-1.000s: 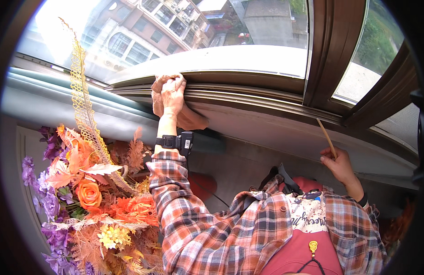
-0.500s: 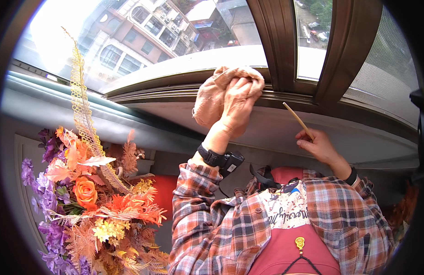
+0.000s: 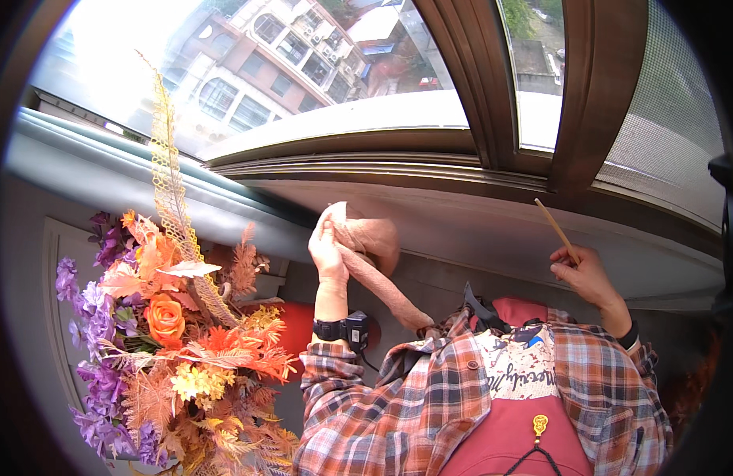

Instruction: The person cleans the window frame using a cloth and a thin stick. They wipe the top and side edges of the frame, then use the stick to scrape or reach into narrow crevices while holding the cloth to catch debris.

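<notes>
Below the window sill, my left hand [image 3: 329, 252] is closed on a pinkish-tan cloth [image 3: 376, 287]. The cloth's upper part is bunched and blurred beside the fingers, while a long, narrow fold slants down toward my shirt front. My right hand [image 3: 585, 275] pinches a thin, light wooden stick [image 3: 555, 224], which points up and left toward the window frame. Both hands are apart from the brown window track [image 3: 366, 168].
A large bunch of artificial flowers [image 3: 166, 319] in orange, purple and yellow stands at the left, with a tall mesh spike rising from it. Behind it runs a pale blue curtain [image 3: 105, 170]. Brown window posts [image 3: 592, 103] and an insect screen [image 3: 668, 119] are at the right.
My left hand has come off the window track with the cloth, moving down and left; the cloth now hangs out lengthwise. The right hand still holds the stick.
</notes>
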Tool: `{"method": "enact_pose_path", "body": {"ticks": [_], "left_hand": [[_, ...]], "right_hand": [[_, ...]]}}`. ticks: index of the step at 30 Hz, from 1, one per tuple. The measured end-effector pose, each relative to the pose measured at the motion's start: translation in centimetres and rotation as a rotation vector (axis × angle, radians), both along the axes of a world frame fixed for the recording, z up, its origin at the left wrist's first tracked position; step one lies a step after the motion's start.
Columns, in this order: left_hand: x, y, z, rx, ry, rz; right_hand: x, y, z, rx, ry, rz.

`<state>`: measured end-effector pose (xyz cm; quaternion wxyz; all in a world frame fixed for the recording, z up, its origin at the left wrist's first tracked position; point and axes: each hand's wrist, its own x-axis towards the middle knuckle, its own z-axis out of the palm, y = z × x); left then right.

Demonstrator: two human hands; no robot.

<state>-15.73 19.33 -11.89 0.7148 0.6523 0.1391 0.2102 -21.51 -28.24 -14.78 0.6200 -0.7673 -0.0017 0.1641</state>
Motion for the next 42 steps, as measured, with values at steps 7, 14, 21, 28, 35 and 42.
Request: {"method": "enact_pose_path", "body": {"ticks": [7,14,21,28,35,42], "left_hand": [[6.4,6.1,4.2,0.514,-0.231,0.480],[14.4,10.3,4.1,0.949,0.126,0.516],[14.0,5.8,-0.5,1.276,-0.104,0.460],[12.1,3.5,2.7,1.288,-0.259,-0.002],[10.1,-4.1,3.9,1.273,-0.343,-0.223],[5.9,-11.4,3.7,0.707,-0.433,-0.560]], "right_hand": [[0.5,0.3,1.3,-0.042,-0.103,0.169],[-0.5,1.3,0.3,-0.034,-0.110,0.052],[-1.8,0.1,0.3,-0.109,-0.093,0.014],[-0.9,0.2,2.1,-0.207,-0.133,0.082],[0.9,1.7,4.1,-0.163,-0.097,0.142],[2.9,2.7,5.9,-0.161,-0.312,0.272]]}}
